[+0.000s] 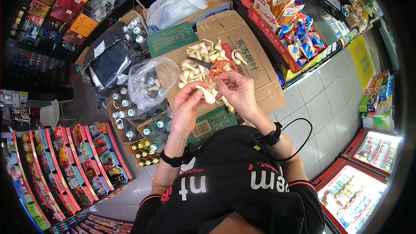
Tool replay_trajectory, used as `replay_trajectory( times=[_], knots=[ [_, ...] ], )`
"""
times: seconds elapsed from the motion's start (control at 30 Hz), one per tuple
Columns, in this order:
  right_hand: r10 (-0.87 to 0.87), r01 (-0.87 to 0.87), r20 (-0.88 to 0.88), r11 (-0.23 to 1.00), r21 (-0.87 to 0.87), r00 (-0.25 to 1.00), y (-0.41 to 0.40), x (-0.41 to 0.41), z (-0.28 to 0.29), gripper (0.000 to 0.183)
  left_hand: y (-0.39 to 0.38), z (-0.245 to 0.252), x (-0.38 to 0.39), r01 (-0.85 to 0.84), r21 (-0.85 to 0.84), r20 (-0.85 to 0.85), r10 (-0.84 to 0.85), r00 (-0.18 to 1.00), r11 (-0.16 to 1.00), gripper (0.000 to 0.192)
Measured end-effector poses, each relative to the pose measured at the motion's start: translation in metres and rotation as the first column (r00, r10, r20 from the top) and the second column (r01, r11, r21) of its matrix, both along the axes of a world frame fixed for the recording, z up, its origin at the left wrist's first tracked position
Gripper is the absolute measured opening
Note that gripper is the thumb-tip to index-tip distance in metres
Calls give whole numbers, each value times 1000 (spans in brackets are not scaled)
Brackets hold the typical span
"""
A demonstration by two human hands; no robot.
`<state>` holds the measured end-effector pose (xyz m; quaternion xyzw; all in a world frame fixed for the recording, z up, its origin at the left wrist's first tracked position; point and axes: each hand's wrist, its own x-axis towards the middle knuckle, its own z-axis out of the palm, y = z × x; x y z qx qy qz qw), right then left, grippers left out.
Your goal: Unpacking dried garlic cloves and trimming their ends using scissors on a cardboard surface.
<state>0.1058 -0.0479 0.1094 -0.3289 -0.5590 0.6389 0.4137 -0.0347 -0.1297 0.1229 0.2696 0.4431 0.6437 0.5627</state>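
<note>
My left hand (188, 102) pinches a pale garlic bulb (208, 97) with a short stem between thumb and fingers. Beside it, my right hand (240, 91) has thumb and forefinger drawn together close to the bulb; whether they grip a bit of skin is hidden. Just beyond both hands, a heap of garlic bulbs (190, 71) covers part of a flattened cardboard box (263, 81). Scissors (208, 64) with orange-red handles lie across the heap, blades pointing left. A clear plastic bag (136, 84), open at the top, holds a few bulbs to the left.
Boxes of capped bottles (125, 113) stand at the left, with yellow-capped bottles (146, 154) nearer me. A red display box (276, 42) of packaged snacks sits on the right-hand counter. A crumpled plastic bag (172, 9) lies at the back. Lit fridges (351, 195) are at lower right.
</note>
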Motion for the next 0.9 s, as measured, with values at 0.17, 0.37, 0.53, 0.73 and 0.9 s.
replay_trajectory(
  times=[0.17,0.37,0.53,0.73,0.9],
  knots=[
    [56,-52,32,993,-108,998,1,2,2,7,1,1,0,-47,11,-18,47,999,999,20],
    [219,-218,78,976,-11,973,-10,6,16,11,5,0,-3,-104,82,-122,113,986,991,19],
    [279,-278,-5,954,-112,960,-8,6,20,12,4,-1,-3,-97,86,-123,107,987,992,17],
    [267,-266,4,959,-95,964,-12,4,16,7,5,-1,-1,-71,45,-53,73,996,996,17],
    [73,-101,200,986,131,977,-10,-1,10,8,11,0,11,-126,0,-66,125,990,992,18]
  ],
)
